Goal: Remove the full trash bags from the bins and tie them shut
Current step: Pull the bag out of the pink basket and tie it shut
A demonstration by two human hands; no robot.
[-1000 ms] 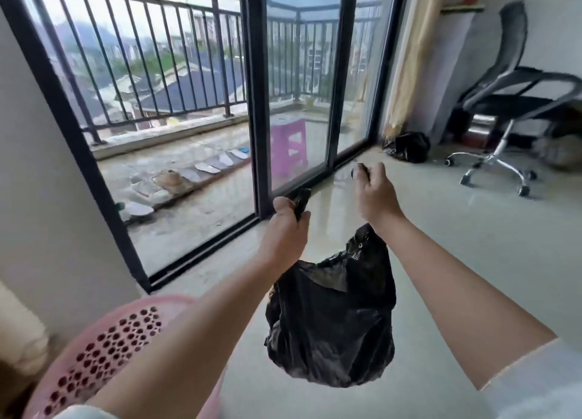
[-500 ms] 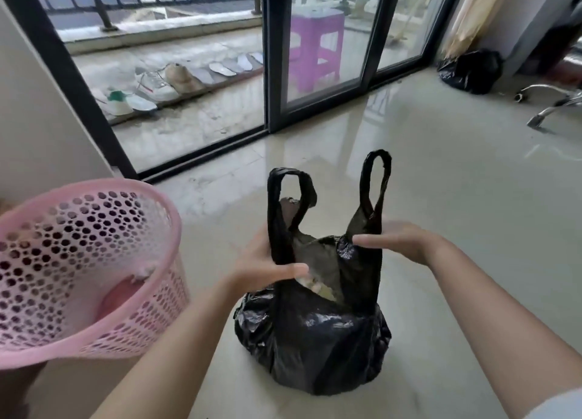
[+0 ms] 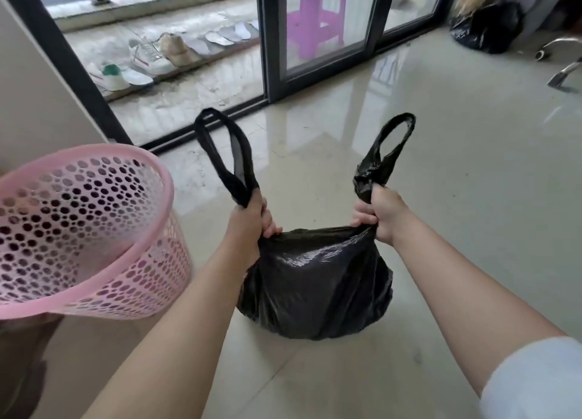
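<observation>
— Where is the trash bag?

— The black trash bag [image 3: 315, 283] sits on the glossy tiled floor [image 3: 441, 166], between the two forearms and just below both hands, its mouth pulled out flat into a line from one fist to the other.

— And the hands?

— The left hand [image 3: 248, 226] is curled tight round the base of the left handle loop [image 3: 223, 157], which stands up past the knuckles. The right hand [image 3: 382, 214] grips the base of the right handle loop [image 3: 387, 147] the same way. The two fists are apart, one at each upper corner of the bag; the handles are not crossed or knotted.

— What lies around it?

— A pink perforated bin [image 3: 85, 229] stands tilted just left of the left forearm, apart from the bag. Beyond are the dark-framed sliding glass doors [image 3: 271, 40], with shoes [image 3: 148, 56] and a purple stool [image 3: 311, 18] outside. A second black bag [image 3: 485, 28] lies at the far right, near a chair base [image 3: 563, 69].
</observation>
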